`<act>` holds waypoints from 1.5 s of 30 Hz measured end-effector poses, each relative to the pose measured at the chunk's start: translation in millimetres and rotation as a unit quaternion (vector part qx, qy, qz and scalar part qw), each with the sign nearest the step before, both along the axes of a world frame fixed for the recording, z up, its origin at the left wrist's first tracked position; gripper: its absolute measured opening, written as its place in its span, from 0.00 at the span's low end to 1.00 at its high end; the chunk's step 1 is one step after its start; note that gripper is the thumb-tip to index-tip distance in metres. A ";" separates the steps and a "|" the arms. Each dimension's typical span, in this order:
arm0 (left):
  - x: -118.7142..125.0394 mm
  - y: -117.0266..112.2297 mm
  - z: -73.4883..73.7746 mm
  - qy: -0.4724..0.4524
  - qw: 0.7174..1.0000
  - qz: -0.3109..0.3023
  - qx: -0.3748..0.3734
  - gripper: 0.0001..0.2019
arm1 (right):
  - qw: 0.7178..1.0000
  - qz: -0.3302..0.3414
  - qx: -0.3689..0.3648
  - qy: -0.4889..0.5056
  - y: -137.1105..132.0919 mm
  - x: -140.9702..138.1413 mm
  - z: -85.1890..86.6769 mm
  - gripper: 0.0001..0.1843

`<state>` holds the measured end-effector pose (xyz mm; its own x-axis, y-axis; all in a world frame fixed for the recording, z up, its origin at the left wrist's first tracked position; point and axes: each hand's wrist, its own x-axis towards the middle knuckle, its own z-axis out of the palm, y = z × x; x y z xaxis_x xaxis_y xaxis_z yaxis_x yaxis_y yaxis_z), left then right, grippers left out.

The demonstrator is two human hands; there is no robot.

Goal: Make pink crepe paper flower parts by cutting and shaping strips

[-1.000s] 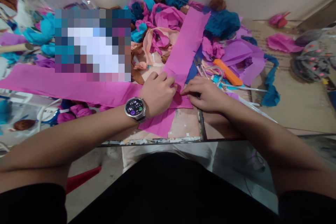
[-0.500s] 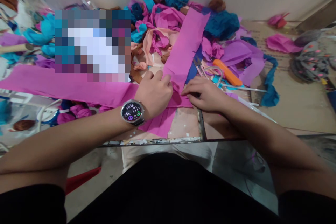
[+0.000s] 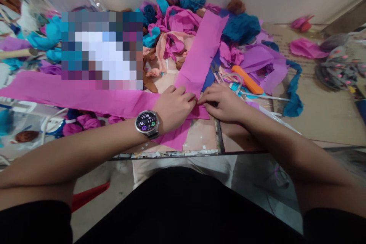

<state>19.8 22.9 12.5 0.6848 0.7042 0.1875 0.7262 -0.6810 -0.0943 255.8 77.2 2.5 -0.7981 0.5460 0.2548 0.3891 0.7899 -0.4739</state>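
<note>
A long strip of pink crepe paper (image 3: pixel 85 93) runs from the left across to my hands. It crosses over a second pink crepe paper strip (image 3: pixel 204 47) that slants from the back down to the table's front edge. My left hand (image 3: pixel 175 107), wearing a round watch, is closed with its fingertips pressed together on the long strip near its right end. My right hand (image 3: pixel 224 102) pinches that strip's right end, thumb and forefinger together. The fingertips of both hands almost meet there, and the paper directly under them is partly hidden.
Thread snips (image 3: pixel 216 71) and an orange-handled cutter (image 3: pixel 247 80) lie beyond my right hand. Crumpled teal paper (image 3: pixel 241 27) and other coloured scraps pile up against the wall. Cardboard (image 3: pixel 323 110) covers the right side. A pixelated patch hides part of the back left.
My left hand has slid right along the pink strip, its fingertips coming up close to my right hand's. My right hand has stayed in place.
</note>
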 end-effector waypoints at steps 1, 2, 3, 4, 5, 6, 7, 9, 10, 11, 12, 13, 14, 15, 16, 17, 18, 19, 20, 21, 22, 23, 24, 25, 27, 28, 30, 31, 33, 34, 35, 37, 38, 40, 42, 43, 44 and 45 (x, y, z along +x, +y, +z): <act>0.3 -0.4 0.4 0.002 1.000 0.002 -0.001 0.10 | 1.000 -0.004 0.002 -0.002 -0.6 0.0 0.5 0.13; 0.4 -0.6 0.8 0.004 1.000 0.003 -0.003 0.10 | 1.000 -0.006 0.005 0.000 -1.2 0.0 0.9 0.13; 0.5 -0.8 1.3 0.005 1.000 0.003 -0.006 0.10 | 1.000 -0.006 0.007 0.005 -1.8 -0.2 1.1 0.13; 0.6 -0.9 1.8 0.006 1.000 0.004 -0.008 0.10 | 1.000 -0.003 0.009 0.012 -2.2 -0.4 1.2 0.13; 0.6 -0.9 2.3 0.008 1.000 0.004 -0.011 0.10 | 1.000 0.001 0.013 0.021 -2.5 -0.6 1.0 0.13; 0.7 -0.8 2.8 0.011 1.000 0.004 -0.015 0.10 | 0.999 0.008 0.016 0.030 -2.6 -0.8 0.5 0.13; 0.8 -0.8 3.3 0.015 1.000 0.004 -0.019 0.10 | 0.999 0.015 0.019 0.037 -2.4 -1.0 -0.2 0.13; 1.0 -0.4 4.0 0.024 0.999 0.006 -0.025 0.10 | 0.998 0.026 0.024 0.046 -1.7 -1.1 -1.9 0.13; 1.1 -0.2 4.3 0.026 0.999 0.007 -0.027 0.10 | 0.998 0.030 0.025 0.049 -1.2 -1.0 -2.8 0.13; 1.2 0.0 4.6 0.027 0.999 0.007 -0.030 0.10 | 0.998 0.033 0.025 0.050 -0.7 -1.0 -3.4 0.14; 1.2 0.2 5.2 0.027 0.999 0.009 -0.031 0.10 | 0.998 0.035 0.025 0.052 -0.2 -1.0 -3.8 0.14; 1.1 0.3 6.1 0.028 0.999 0.010 -0.034 0.10 | 0.998 0.036 0.023 0.053 0.0 -1.0 -3.9 0.15; 0.9 0.2 7.4 0.029 0.999 0.011 -0.038 0.10 | 0.998 0.037 0.022 0.053 0.2 -1.0 -3.6 0.15; 0.7 -0.1 9.2 0.031 0.998 0.013 -0.043 0.10 | 0.998 0.037 0.020 0.051 0.2 -1.0 -3.1 0.16; 0.4 -0.5 11.3 0.034 0.998 0.015 -0.049 0.10 | 0.998 0.035 0.018 0.048 0.0 -1.1 -2.2 0.16; 0.2 -1.1 13.4 0.035 0.998 0.017 -0.053 0.10 | 0.998 0.034 0.016 0.043 -0.3 -1.1 -1.2 0.16; -0.1 -1.7 15.4 0.035 0.998 0.019 -0.056 0.10 | 0.999 0.032 0.013 0.038 -0.6 -1.0 0.0 0.16; -0.3 -2.2 17.0 0.035 0.997 0.021 -0.058 0.11 | 0.999 0.030 0.010 0.033 -0.8 -0.8 1.3 0.16; -0.4 -2.5 17.8 0.035 0.997 0.022 -0.059 0.11 | 0.999 0.029 0.007 0.029 -1.0 -0.6 2.6 0.15; -0.4 -2.5 17.9 0.034 0.997 0.024 -0.059 0.11 | 0.999 0.028 0.004 0.025 -1.1 -0.2 4.0 0.15; -0.3 -2.2 17.2 0.032 0.997 0.025 -0.061 0.11 | 0.999 0.029 0.004 0.023 -1.1 0.3 5.3 0.14; -0.3 -1.7 15.9 0.031 0.997 0.026 -0.063 0.10 | 0.999 0.029 0.004 0.021 -1.1 0.8 6.5 0.13; -0.2 -1.1 14.4 0.029 0.997 0.027 -0.063 0.10 | 0.999 0.030 0.005 0.019 -1.0 1.3 7.8 0.12; -0.1 -0.5 12.9 0.026 0.997 0.027 -0.062 0.09 | 0.999 0.029 0.007 0.016 -0.8 1.8 8.9 0.11; -0.1 0.4 10.6 0.023 0.998 0.027 -0.054 0.09 | 1.000 0.022 0.013 0.010 -0.7 2.5 10.8 0.10; -0.1 0.6 10.0 0.024 0.998 0.026 -0.051 0.09 | 1.000 0.019 0.015 0.008 -0.7 2.7 11.5 0.10; -0.2 0.7 9.8 0.026 0.998 0.025 -0.045 0.09 | 1.000 0.014 0.017 0.013 -0.9 2.5 11.7 0.10; -0.2 0.6 9.8 0.027 0.998 0.024 -0.044 0.09 | 1.000 0.015 0.014 0.019 -1.0 2.1 11.2 0.11; -0.2 0.2 9.9 0.029 0.998 0.023 -0.043 0.09 | 0.999 0.023 0.008 0.029 -1.2 1.3 9.2 0.12; -0.2 0.1 9.8 0.030 0.998 0.022 -0.044 0.09 | 0.999 0.027 0.006 0.031 -1.2 0.9 7.8 0.14; -0.2 0.0 9.7 0.029 0.998 0.023 -0.044 0.09 | 0.999 0.030 0.005 0.031 -1.1 0.6 6.5 0.15; -0.1 0.1 9.5 0.030 0.998 0.024 -0.048 0.09 | 0.999 0.033 0.007 0.027 -0.7 0.3 4.5 0.16; -0.2 0.2 9.7 0.030 0.998 0.025 -0.051 0.10 | 0.999 0.033 0.008 0.026 -0.5 0.4 4.1 0.16; -0.5 0.8 10.7 0.030 0.998 0.034 -0.053 0.11 | 0.999 0.034 0.011 0.026 0.0 0.6 4.6 0.15; -1.4 1.8 13.0 0.031 0.997 0.051 -0.053 0.13 | 0.999 0.033 0.016 0.026 0.2 1.0 6.0 0.14; -2.0 2.5 14.4 0.032 0.996 0.063 -0.054 0.13 | 0.999 0.032 0.019 0.026 0.2 1.2 6.8 0.14; -2.6 3.2 16.1 0.033 0.995 0.074 -0.057 0.14 | 0.999 0.032 0.021 0.025 0.0 1.4 7.5 0.14; -3.2 3.9 17.7 0.034 0.994 0.085 -0.061 0.14 | 0.999 0.032 0.022 0.024 -0.1 1.5 8.0 0.14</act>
